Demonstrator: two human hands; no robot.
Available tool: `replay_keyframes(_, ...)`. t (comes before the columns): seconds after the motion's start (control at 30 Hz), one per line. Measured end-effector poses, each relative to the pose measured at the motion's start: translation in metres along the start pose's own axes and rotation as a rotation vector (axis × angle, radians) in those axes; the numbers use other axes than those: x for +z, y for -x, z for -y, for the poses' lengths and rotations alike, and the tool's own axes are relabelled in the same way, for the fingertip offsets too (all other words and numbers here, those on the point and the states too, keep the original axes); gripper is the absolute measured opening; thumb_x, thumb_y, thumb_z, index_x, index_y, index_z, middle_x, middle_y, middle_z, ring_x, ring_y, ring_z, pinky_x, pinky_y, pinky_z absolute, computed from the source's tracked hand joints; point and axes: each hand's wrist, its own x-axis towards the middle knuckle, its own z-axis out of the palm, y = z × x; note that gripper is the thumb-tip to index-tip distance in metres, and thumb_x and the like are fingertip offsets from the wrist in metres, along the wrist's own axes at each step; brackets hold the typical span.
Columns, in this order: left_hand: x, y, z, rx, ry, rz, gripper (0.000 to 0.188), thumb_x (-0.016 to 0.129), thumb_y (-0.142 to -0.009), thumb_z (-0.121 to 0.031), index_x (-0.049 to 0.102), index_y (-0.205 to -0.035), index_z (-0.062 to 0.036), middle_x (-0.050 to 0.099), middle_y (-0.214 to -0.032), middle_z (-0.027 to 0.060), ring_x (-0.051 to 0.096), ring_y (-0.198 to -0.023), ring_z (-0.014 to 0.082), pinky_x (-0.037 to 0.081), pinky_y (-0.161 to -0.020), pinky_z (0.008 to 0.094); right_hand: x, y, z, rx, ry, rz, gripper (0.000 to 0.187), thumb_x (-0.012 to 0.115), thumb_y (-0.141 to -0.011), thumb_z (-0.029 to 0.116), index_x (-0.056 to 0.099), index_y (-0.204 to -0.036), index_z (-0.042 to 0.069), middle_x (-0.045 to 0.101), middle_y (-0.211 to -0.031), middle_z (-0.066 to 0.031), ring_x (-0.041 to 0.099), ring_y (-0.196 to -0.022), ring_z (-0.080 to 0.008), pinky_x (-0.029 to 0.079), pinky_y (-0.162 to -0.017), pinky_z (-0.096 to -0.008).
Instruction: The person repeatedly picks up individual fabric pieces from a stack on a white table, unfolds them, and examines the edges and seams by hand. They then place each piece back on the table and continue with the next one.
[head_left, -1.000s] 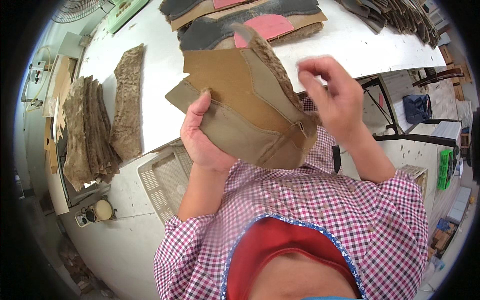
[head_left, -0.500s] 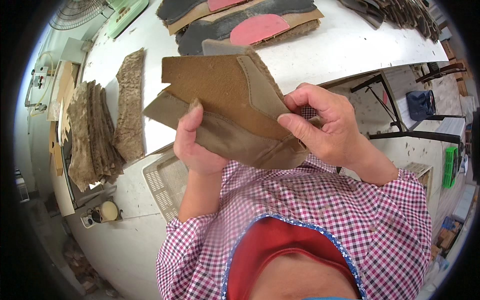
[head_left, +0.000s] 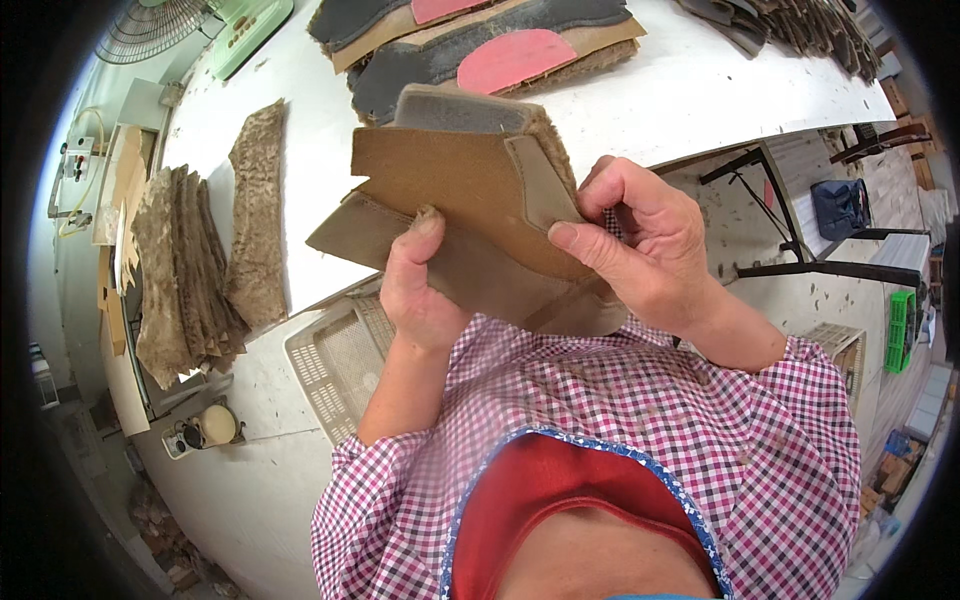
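Note:
Between both hands, in front of my chest, is a boot upper [head_left: 448, 172] of brown fabric with smooth grey-brown panels stitched on and a fuzzy lining at its edge. My left hand [head_left: 424, 290] grips its lower left part, thumb on the outer face and the other fingers hidden behind. At the right edge, my right hand [head_left: 648, 245] pinches the panel between thumb and curled fingers. A greyish flap of the piece stands up behind the brown fabric. Beyond it on the white table [head_left: 700, 110] lie stacked dark pieces [head_left: 420, 75] with a pink patch [head_left: 515, 60].
A pile of fuzzy brown strips [head_left: 180, 270] hangs over the table's left edge, beside a single strip [head_left: 258, 210]. More dark pieces [head_left: 800, 35] lie at the far right. Back left stand a fan [head_left: 150, 30] and a green scale [head_left: 250, 35]. Below is a plastic crate [head_left: 330, 365].
The boot upper has tilted and shifted slightly right, and more of its grey back flap shows. My left hand has moved right with it; my right hand keeps its pinch.

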Motion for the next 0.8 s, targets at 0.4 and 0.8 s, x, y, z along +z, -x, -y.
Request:
replay_keyframes(0.4,0.004,0.0,0.005,-0.08,-0.005,0.05,0.05,0.047,-0.089,-0.024,0.045,-0.132,0.0016,0.054,-0.129,0.016,0.054,-0.117,0.0296,0.04,-0.104,0.0422,0.003,-0.005,-0.004,-0.116,-0.06,-0.074,0.013,0.069,-0.085,0.004,0.058,-0.09,-0.001,0.061,-0.076,-0.0061,0.055,-0.066,-0.0095,0.047,-0.059,-0.024)
replay_keyframes(0.8,0.003,0.007,0.014,-0.225,-0.123,-0.01,0.051,0.047,-0.088,-0.026,0.047,-0.131,0.0013,0.056,-0.128,0.0139,0.052,-0.12,0.0281,0.038,-0.106,0.0414,0.003,-0.007,0.008,0.022,-0.247,-0.098,0.006,0.063,-0.091,0.005,0.059,-0.091,0.0,0.055,-0.079,0.0017,0.048,-0.068,-0.0021,0.04,-0.058,-0.0186)
